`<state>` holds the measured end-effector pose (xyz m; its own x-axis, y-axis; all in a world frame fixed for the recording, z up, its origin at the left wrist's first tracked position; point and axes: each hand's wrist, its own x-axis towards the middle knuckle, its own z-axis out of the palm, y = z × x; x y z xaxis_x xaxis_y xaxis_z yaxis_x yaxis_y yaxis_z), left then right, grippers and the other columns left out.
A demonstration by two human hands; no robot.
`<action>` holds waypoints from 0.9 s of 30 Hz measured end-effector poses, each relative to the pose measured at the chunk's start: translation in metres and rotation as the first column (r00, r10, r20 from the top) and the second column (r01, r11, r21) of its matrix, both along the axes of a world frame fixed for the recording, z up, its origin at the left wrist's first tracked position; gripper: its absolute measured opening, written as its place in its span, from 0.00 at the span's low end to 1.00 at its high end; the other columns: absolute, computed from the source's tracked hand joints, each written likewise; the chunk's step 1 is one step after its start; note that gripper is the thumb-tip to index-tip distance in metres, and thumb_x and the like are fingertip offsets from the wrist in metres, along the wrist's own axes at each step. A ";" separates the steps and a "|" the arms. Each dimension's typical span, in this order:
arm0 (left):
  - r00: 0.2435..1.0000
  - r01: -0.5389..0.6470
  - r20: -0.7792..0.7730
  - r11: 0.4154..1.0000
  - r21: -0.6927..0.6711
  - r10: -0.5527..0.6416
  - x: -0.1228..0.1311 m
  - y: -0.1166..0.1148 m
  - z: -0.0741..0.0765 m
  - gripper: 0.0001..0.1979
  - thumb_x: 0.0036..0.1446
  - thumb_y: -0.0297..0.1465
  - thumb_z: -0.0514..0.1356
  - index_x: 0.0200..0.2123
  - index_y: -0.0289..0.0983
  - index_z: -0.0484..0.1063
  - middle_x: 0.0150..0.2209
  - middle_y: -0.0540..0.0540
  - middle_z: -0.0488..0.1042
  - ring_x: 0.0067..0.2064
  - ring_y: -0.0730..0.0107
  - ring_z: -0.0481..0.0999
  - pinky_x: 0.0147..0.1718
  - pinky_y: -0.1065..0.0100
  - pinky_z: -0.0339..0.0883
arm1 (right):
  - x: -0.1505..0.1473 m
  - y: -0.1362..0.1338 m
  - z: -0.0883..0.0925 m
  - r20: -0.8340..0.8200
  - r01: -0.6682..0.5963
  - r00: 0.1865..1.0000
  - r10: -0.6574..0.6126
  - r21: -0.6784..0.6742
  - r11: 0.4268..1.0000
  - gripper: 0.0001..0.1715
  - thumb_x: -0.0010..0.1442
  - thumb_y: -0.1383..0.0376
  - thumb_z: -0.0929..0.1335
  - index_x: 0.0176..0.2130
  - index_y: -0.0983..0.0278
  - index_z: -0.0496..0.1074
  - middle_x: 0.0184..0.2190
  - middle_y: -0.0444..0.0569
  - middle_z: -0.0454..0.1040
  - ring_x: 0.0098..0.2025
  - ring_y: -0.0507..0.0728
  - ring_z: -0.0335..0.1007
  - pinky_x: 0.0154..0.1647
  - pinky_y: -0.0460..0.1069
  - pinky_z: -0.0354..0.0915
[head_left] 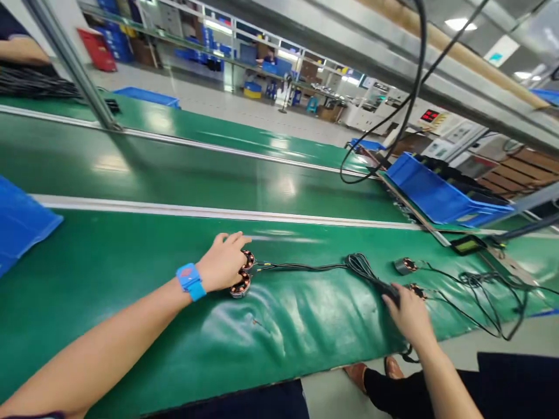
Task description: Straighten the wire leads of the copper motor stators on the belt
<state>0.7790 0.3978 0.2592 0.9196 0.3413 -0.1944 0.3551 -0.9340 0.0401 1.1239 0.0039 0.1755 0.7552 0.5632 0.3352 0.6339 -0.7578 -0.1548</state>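
My left hand (pixel 222 262), with a blue strap at the wrist, is closed on two motor stators (pixel 240 286) with copper windings, at the middle of the green bench mat. Thin black leads run right from them to a looped bundle of black cable (pixel 363 266). My right hand (pixel 410 311) grips the right end of that bundle. Just beyond my right fingers lies a stator (pixel 418 290), partly hidden by the hand. Another stator (pixel 405 266) rests on its side behind it. Both have black cables (pixel 480 285) trailing right in loose loops.
A blue crate (pixel 445 192) of dark parts stands at the back right, near a small device with a display (pixel 468 245). A blue bin (pixel 24 224) sits at the left edge. A black cable (pixel 417 87) hangs from the overhead rail. Another person's arm (pixel 24 49) shows at upper left.
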 end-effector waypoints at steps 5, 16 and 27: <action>0.999 -0.038 0.027 0.999 -0.034 0.039 -0.006 -0.003 -0.013 0.09 0.59 0.32 0.66 0.41 0.37 0.84 0.68 0.36 0.68 0.71 0.44 0.63 0.63 0.43 0.61 | -0.019 0.017 -0.008 0.343 -0.050 0.935 0.085 -0.109 0.993 0.45 0.69 0.41 0.56 0.64 0.73 0.67 0.60 0.73 0.71 0.59 0.81 0.70 0.54 0.74 0.67; 0.689 0.227 0.692 0.971 0.077 -0.216 -0.063 -0.017 -0.060 0.12 0.70 0.42 0.60 0.41 0.40 0.77 0.42 0.48 0.81 0.46 0.65 0.77 0.49 0.61 0.62 | -0.147 0.217 0.023 0.222 -0.885 0.465 0.857 0.161 0.438 0.08 0.68 0.63 0.71 0.48 0.58 0.78 0.49 0.49 0.80 0.52 0.59 0.73 0.55 0.56 0.68; 0.699 0.295 0.656 0.951 0.096 -0.283 -0.053 0.005 -0.086 0.17 0.65 0.52 0.61 0.43 0.47 0.78 0.62 0.50 0.76 0.69 0.59 0.65 0.72 0.58 0.41 | -0.145 0.232 0.012 0.209 -0.872 0.489 0.847 0.123 0.474 0.05 0.65 0.60 0.74 0.42 0.58 0.79 0.49 0.48 0.80 0.52 0.59 0.72 0.53 0.56 0.67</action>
<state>0.7256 0.4026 0.1729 0.8704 0.0392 0.4908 -0.0535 -0.9834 0.1733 0.9792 0.2361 0.1874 -0.1200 0.8248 0.5525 0.9703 0.2153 -0.1107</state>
